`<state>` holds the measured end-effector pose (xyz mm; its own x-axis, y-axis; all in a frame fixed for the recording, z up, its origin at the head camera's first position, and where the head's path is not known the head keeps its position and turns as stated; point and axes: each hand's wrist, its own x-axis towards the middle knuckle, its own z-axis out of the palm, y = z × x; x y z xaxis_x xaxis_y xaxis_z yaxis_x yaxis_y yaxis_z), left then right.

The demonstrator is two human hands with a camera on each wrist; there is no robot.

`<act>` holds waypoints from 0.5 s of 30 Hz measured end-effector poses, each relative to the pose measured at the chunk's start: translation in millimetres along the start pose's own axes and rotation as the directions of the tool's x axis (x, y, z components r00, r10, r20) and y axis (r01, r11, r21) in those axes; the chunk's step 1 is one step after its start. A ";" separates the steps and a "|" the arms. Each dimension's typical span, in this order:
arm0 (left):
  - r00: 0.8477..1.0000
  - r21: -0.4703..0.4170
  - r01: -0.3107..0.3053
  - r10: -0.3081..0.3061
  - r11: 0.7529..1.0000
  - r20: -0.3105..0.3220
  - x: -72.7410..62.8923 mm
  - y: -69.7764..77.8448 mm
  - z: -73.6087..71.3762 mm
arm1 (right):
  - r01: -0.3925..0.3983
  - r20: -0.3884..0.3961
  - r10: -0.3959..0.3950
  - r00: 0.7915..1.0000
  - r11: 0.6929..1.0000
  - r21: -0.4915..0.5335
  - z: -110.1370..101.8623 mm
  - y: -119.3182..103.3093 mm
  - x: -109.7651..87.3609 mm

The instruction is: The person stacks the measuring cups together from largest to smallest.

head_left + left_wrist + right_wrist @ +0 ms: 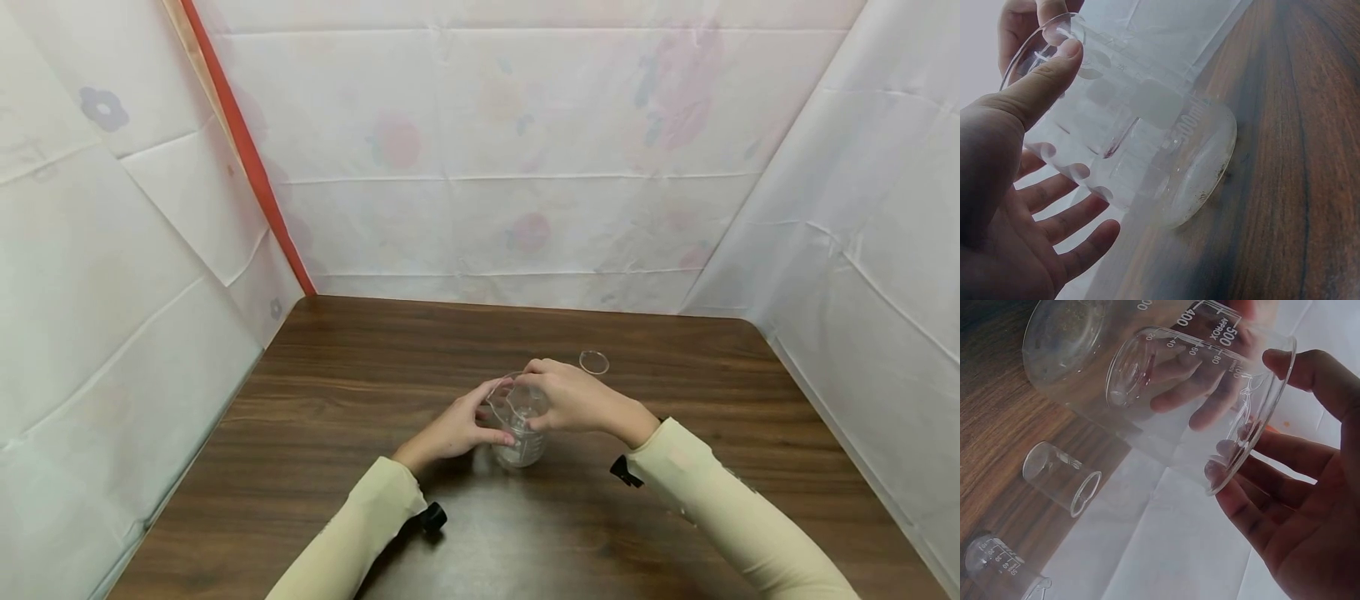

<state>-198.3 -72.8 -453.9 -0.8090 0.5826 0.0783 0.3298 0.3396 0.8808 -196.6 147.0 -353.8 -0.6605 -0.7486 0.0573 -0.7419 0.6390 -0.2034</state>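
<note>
A large glass beaker point(517, 455) marked 500 stands between both hands on the table. Inside it lies a smaller graduated glass beaker point(1132, 372). My left hand point(453, 427) holds the large beaker from the left, its thumb across the near wall and its fingertips against the far side in the left wrist view. From the right, my right hand point(573, 400) grips the large beaker's rim, thumb on one side and fingertips on the other. In the right wrist view, left fingers show blurred through the glass.
Two more small beakers stand on the wooden table point(315, 467) beyond the right hand: a plain-looking beaker point(1060, 478) and a graduated beaker point(1004, 569). White patterned sheets point(480, 150) enclose the table at the back and both sides.
</note>
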 end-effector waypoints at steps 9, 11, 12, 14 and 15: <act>1.000 -0.002 0.017 -0.017 1.000 0.001 0.1 0.5 0.7 | -0.011 0.036 0.012 0.999 1.000 -0.024 -0.8 -3.4 1.0; 1.000 0.001 0.020 -0.020 1.000 0.000 -0.1 0.8 0.8 | -0.010 0.044 0.011 0.999 0.999 -0.033 -1.3 -4.0 1.6; 1.000 0.002 0.023 -0.023 1.000 -0.001 -0.2 1.1 0.7 | -0.006 0.046 0.008 0.999 0.999 -0.037 -1.4 -4.0 2.1; 0.999 0.004 0.040 -0.040 0.999 0.000 -0.7 2.0 0.3 | 0.005 0.049 -0.003 0.999 0.999 -0.044 -2.1 -4.6 3.1; 0.999 0.004 0.048 -0.048 0.999 0.000 -0.9 2.4 0.0 | 0.011 0.050 -0.009 0.999 0.999 -0.052 -2.6 -5.0 3.8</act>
<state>-196.7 -72.5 -451.9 -0.8240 0.5655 0.0355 0.2921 0.3702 0.8818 -195.7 141.4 -350.0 -0.6474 -0.7621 0.0099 -0.7543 0.6388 -0.1515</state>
